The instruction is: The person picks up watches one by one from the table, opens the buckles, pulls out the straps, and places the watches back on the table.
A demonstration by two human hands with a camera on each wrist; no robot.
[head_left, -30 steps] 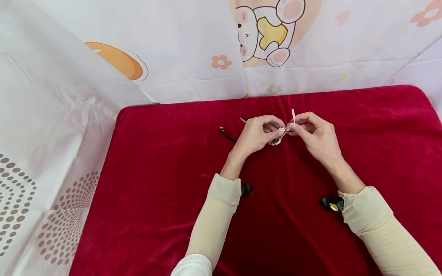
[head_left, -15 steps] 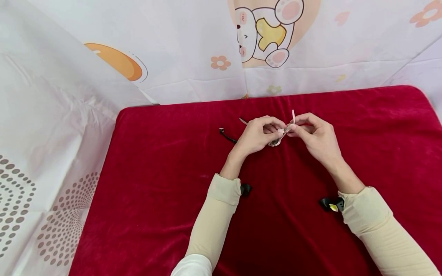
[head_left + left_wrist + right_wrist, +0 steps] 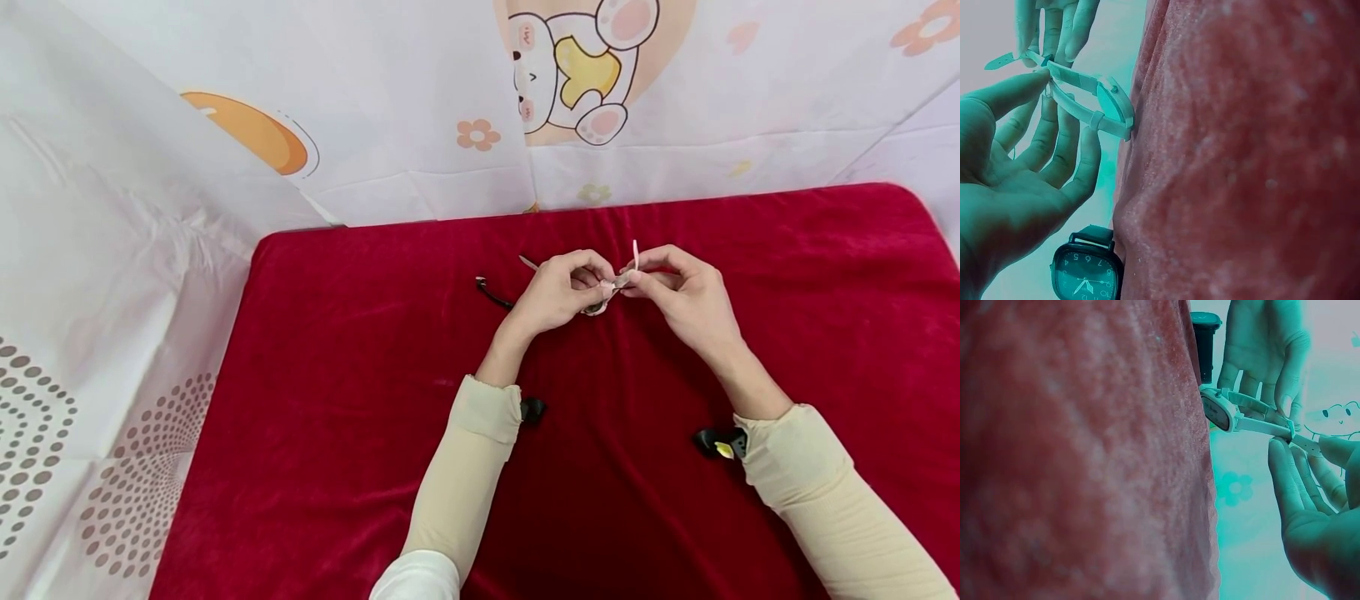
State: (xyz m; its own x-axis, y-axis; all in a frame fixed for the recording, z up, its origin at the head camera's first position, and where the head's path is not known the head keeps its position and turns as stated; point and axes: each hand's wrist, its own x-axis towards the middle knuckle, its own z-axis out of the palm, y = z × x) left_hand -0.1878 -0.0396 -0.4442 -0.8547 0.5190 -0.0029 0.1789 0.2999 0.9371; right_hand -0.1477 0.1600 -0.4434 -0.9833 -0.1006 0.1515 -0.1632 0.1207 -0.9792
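A wristwatch with a pale strap (image 3: 1072, 107) and a round-cornered pale case (image 3: 1114, 102) is held between both hands, its strap bent into a loop. My left hand (image 3: 558, 292) pinches the strap near the buckle (image 3: 1290, 427) between thumb and fingers. From the other side, my right hand (image 3: 693, 304) pinches the strap's holed end, whose tip (image 3: 636, 253) points upward. The watch case hangs low under the fingers, close to the red cloth. In the head view the left hand hides part of the watch.
A second watch, black with a squarish dial (image 3: 1087, 275), lies on the red cloth (image 3: 360, 375) left of the left hand; its dark strap end (image 3: 491, 292) shows. Behind the left hand a thin grey strip (image 3: 528, 262) sticks out. A printed white curtain (image 3: 420, 108) borders the table.
Both hands keep hold of the pale watch's strap in nearly the same place. The fingertips have shifted only slightly, and a little more strap shows between them.
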